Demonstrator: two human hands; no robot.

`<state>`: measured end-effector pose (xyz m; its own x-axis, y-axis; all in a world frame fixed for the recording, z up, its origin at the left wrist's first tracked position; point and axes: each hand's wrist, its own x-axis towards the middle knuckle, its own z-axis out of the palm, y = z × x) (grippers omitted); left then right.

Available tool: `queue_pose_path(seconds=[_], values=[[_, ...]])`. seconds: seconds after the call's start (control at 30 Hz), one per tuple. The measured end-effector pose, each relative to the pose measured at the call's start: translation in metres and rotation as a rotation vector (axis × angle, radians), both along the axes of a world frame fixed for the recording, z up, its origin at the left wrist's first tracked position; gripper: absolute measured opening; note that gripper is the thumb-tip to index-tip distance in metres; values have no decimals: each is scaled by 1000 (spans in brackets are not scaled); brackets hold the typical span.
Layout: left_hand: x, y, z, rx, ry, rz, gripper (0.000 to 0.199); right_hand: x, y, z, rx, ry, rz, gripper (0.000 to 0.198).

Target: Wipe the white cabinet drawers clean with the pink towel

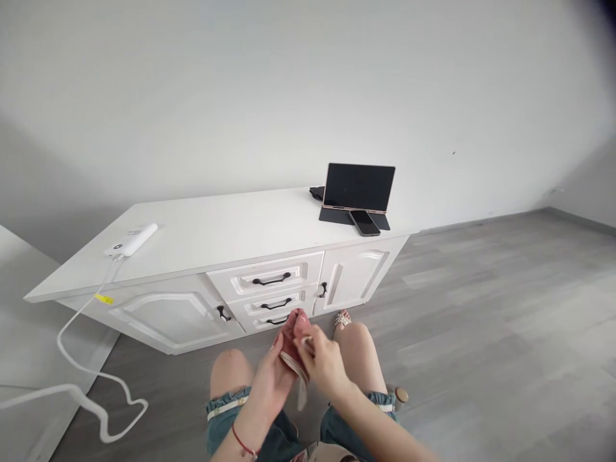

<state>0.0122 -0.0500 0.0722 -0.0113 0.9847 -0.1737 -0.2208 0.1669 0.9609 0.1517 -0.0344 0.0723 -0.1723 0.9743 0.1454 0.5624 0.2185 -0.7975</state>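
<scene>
A small dusty-pink item (292, 340) with a pale edge, perhaps soft fabric, is held above my lap between both hands; its exact kind cannot be made out. My left hand (273, 378) is closed around its left and lower side. My right hand (323, 360) is curled at its right side, with a small pale, rounded piece (308, 345) between the fingers. Whether that piece belongs to the pink item, I cannot tell. Below the hands hangs a pale, translucent strip (302, 394), blurred.
Ahead stands a white cabinet (231, 224) with black handles. On it are a tablet (359, 187) on a dark cover, a phone (364, 222), a black item (316, 192) and a white power bank (137, 239). Its white cable (72, 321) droops at left. Grey flooring (481, 321) extends right.
</scene>
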Motion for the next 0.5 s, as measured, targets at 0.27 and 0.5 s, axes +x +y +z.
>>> queue_pose_path(seconds=[0.27, 0.5], values=[[6, -15, -27, -444, -735, 282, 5, -2, -32, -2, 21, 139, 369, 31], [-22, 2, -12, -461, -541, 264, 24, 43, -8, -47, -198, 592, -20, 75]])
